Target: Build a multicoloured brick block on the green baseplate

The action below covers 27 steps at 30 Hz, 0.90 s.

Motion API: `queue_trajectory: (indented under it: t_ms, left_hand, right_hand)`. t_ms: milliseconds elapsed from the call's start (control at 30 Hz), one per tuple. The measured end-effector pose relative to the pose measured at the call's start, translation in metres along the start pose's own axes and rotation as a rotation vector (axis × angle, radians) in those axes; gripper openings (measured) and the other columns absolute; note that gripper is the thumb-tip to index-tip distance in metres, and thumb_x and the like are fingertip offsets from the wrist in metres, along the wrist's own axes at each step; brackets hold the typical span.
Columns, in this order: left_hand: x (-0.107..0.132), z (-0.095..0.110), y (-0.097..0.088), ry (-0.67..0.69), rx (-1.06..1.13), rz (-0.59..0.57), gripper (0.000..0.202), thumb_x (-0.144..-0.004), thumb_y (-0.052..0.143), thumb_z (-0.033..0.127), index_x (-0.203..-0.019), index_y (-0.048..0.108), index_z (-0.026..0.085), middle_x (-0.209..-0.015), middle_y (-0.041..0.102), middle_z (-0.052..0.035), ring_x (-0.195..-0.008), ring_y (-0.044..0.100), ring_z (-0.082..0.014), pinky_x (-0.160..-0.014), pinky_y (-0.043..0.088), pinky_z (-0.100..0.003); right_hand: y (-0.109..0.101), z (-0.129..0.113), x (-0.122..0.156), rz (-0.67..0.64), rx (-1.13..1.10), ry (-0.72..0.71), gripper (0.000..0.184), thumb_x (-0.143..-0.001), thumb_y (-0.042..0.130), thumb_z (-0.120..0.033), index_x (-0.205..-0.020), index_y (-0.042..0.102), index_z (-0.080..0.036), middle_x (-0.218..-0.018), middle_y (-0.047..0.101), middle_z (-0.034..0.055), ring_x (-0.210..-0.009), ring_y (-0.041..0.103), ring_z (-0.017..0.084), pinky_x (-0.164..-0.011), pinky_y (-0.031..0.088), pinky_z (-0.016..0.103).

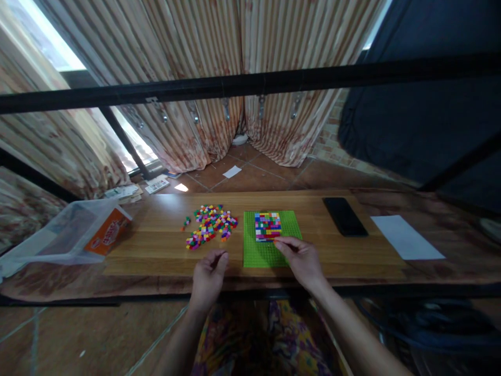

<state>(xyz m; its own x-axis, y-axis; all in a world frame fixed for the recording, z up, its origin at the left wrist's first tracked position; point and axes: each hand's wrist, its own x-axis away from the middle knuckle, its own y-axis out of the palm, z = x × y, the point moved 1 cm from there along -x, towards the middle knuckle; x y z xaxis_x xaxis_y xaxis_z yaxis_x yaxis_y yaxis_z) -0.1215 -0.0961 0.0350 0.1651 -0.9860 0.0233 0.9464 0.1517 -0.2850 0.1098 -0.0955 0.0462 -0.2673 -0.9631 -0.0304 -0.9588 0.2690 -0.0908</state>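
My right hand (pixel 303 258) reaches over the green baseplate (pixel 291 224), its thumb and forefinger pinched on a small orange toy brick (pixel 275 242). That brick is at the near edge of a block of many-coloured bricks (pixel 268 225) laid in tight rows on the plate. Whether it is pressed down there, I cannot tell. My left hand (pixel 209 275) rests near the table's front edge, left of the plate, with fingers curled and thumb against them. Anything inside it is hidden. Beyond it lies a loose pile of small coloured bricks (pixel 211 224).
On the wooden board (pixel 156 240), a black phone (pixel 344 216) lies right of the plate. Farther right is a white paper sheet (pixel 407 237). A clear plastic box (pixel 66 230) with an orange label stands at the left. A black bar (pixel 250 83) crosses behind the table.
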Motion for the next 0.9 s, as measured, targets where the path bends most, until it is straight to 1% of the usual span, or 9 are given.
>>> queue_trajectory:
  t_ms: [100,200,367,433,500,567,667,767,900]
  left_hand:
    - [-0.029,-0.015,-0.016,0.097,-0.295,0.084,0.022,-0.079,0.058,0.039,-0.084,0.069,0.020,-0.077,0.071,-0.0029,-0.073,0.066,-0.0195,-0.069,0.052,-0.030]
    - [-0.043,-0.025,-0.020,0.163,-0.476,0.083,0.022,-0.083,0.052,0.034,-0.088,0.069,0.020,-0.085,0.072,-0.0047,-0.079,0.067,-0.0201,-0.073,0.051,-0.031]
    - [-0.044,-0.029,-0.013,0.224,-0.674,0.067,0.022,-0.087,0.049,0.028,-0.096,0.067,0.020,-0.096,0.072,-0.0066,-0.089,0.066,-0.0210,-0.079,0.050,-0.031]
    - [-0.043,-0.028,-0.010,0.220,-0.725,0.062,0.022,-0.088,0.049,0.027,-0.098,0.067,0.020,-0.097,0.071,-0.0065,-0.090,0.066,-0.0210,-0.078,0.049,-0.030]
    - [-0.042,-0.028,-0.009,0.215,-0.757,0.073,0.022,-0.089,0.049,0.027,-0.099,0.067,0.020,-0.098,0.071,-0.0062,-0.090,0.066,-0.0210,-0.076,0.049,-0.029]
    - [-0.041,-0.030,-0.008,0.224,-0.774,0.098,0.022,-0.089,0.049,0.028,-0.099,0.067,0.021,-0.098,0.071,-0.0057,-0.089,0.066,-0.0209,-0.073,0.048,-0.029]
    - [-0.040,-0.035,-0.007,0.271,-0.772,0.141,0.022,-0.090,0.049,0.028,-0.101,0.067,0.022,-0.098,0.071,-0.0050,-0.091,0.065,-0.0199,-0.073,0.047,-0.027]
    - [-0.038,-0.039,-0.005,0.319,-0.759,0.172,0.021,-0.090,0.049,0.029,-0.100,0.067,0.022,-0.098,0.071,-0.0048,-0.091,0.065,-0.0190,-0.075,0.047,-0.026]
    - [-0.039,-0.040,-0.005,0.339,-0.777,0.182,0.021,-0.090,0.050,0.028,-0.100,0.067,0.022,-0.097,0.070,-0.0048,-0.089,0.065,-0.0191,-0.073,0.046,-0.026]
  right_hand:
    - [0.006,-0.002,-0.012,-0.053,0.171,-0.155,0.017,-0.081,0.064,-0.036,-0.085,0.075,-0.024,-0.091,0.075,0.0038,-0.085,0.067,0.020,-0.081,0.051,0.035]
    - [0.033,0.001,-0.009,-0.131,0.347,-0.258,0.016,-0.085,0.059,-0.028,-0.085,0.074,-0.023,-0.090,0.074,0.0037,-0.084,0.066,0.019,-0.080,0.050,0.033]
    - [0.092,0.016,-0.003,-0.241,0.616,-0.370,0.019,-0.088,0.054,-0.016,-0.087,0.072,-0.020,-0.087,0.070,0.0058,-0.084,0.064,0.019,-0.079,0.049,0.031]
    - [0.108,0.021,-0.007,-0.258,0.681,-0.396,0.019,-0.087,0.054,-0.013,-0.091,0.072,-0.019,-0.089,0.070,0.0071,-0.087,0.064,0.020,-0.082,0.049,0.032]
    - [0.117,0.025,-0.011,-0.267,0.691,-0.408,0.022,-0.086,0.053,-0.011,-0.098,0.070,-0.018,-0.093,0.071,0.0080,-0.090,0.064,0.021,-0.085,0.048,0.033]
    - [0.117,0.026,-0.014,-0.257,0.652,-0.408,0.024,-0.086,0.052,-0.011,-0.101,0.070,-0.018,-0.095,0.071,0.0078,-0.091,0.065,0.021,-0.085,0.049,0.033]
    - [0.104,0.023,-0.013,-0.204,0.548,-0.380,0.022,-0.086,0.052,-0.013,-0.096,0.070,-0.020,-0.091,0.071,0.0058,-0.084,0.066,0.019,-0.079,0.051,0.031]
    - [0.077,0.016,-0.010,-0.116,0.417,-0.356,0.019,-0.087,0.053,-0.019,-0.091,0.071,-0.022,-0.088,0.072,0.0037,-0.080,0.067,0.017,-0.074,0.052,0.029]
    - [0.038,0.007,-0.016,0.037,0.362,-0.367,0.018,-0.087,0.055,-0.025,-0.092,0.072,-0.023,-0.094,0.073,0.0032,-0.086,0.068,0.017,-0.080,0.053,0.031]
